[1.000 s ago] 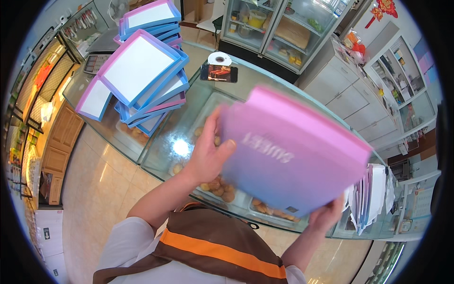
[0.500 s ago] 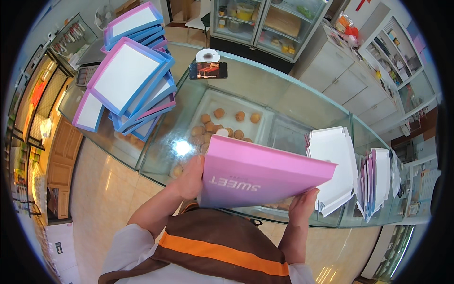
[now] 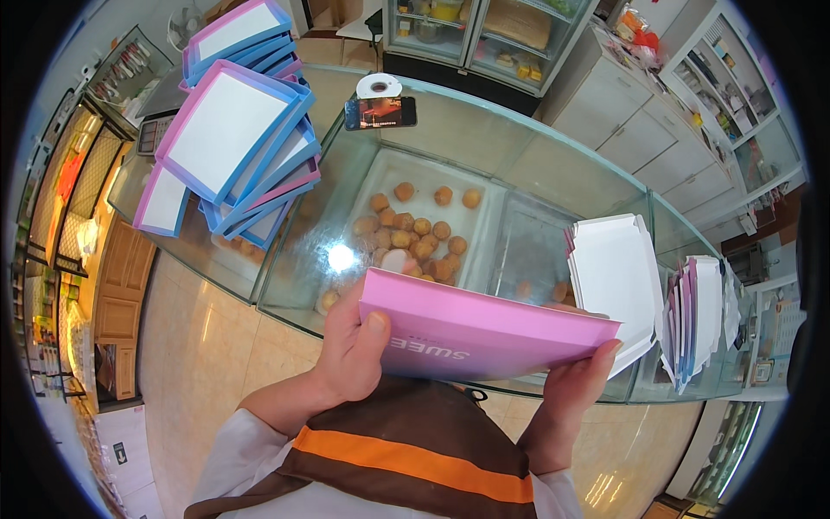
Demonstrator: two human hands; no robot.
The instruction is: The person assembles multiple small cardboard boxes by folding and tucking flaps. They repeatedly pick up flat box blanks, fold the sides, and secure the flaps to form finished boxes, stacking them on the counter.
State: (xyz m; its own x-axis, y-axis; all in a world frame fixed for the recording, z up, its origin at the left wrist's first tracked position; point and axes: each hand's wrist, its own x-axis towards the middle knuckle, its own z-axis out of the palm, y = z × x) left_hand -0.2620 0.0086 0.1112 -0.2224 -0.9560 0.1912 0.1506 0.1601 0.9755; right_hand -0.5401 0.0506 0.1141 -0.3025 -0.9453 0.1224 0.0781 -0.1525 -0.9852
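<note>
A pink box [image 3: 484,333], shading to purple-blue at its lower side, is held up in front of my apron by both hands. My left hand [image 3: 350,350] grips its left end, with the thumb on the printed face. On the right end, my right hand [image 3: 575,381] clasps the lower corner; its far fingers are partly behind the box. Just beyond the box is the glass counter [image 3: 536,173]. A stack of flat white card blanks [image 3: 612,281] lies on it to the right. The side of the box turned away from me is hidden.
Pink-and-blue open boxes [image 3: 229,130] are piled unevenly at the left. More folded cards [image 3: 694,316] stand at the far right. A phone [image 3: 380,112] leans by a white roll [image 3: 379,86]. Under the glass, round brown pastries [image 3: 424,246] lie in a white tray [image 3: 484,216].
The box has tipped, so its printed face looks foreshortened and more pastries show beyond it. My left thumb now lies over that face, and my right hand has moved slightly right and up.
</note>
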